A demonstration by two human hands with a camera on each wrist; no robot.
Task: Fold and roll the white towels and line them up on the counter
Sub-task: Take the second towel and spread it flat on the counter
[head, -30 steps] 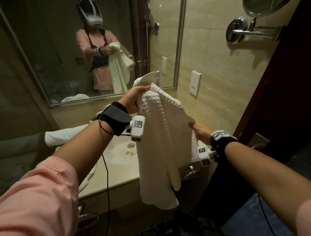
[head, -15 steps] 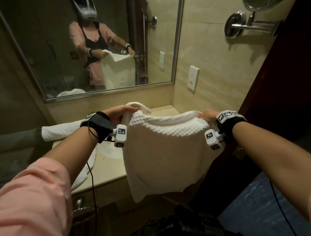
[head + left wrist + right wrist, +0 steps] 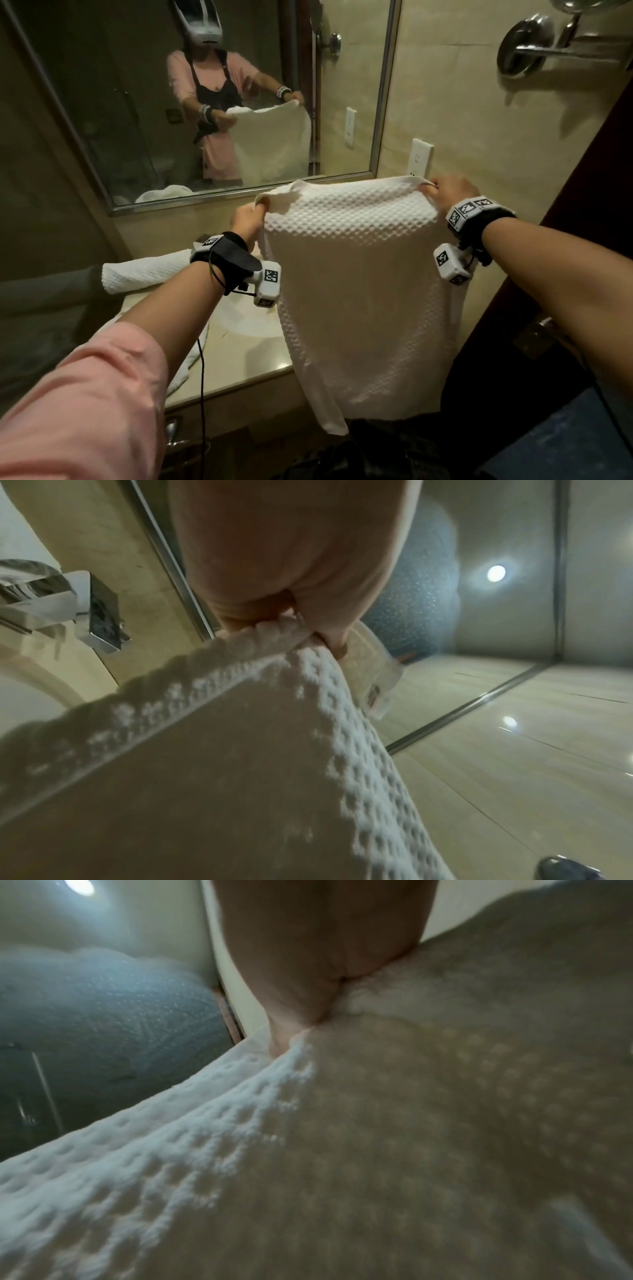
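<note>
The white waffle-weave towel [image 3: 363, 294] hangs spread before the beige stone counter [image 3: 246, 363], screening its right half. A rolled white waffle towel [image 3: 147, 270] occupies the back left. Bare counter shows along the front edge, beside the sink basin [image 3: 246, 318].

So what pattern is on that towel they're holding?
White towel with bumpy waffle squares; head view.

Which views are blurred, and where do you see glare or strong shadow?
Head view: mostly sharp, dim room, edges bent by the wide lens. Left wrist view: ceiling lamp flares with a halo; the held towel is half shadowed. Right wrist view: soft and blurred, towel mostly in shade.
</note>
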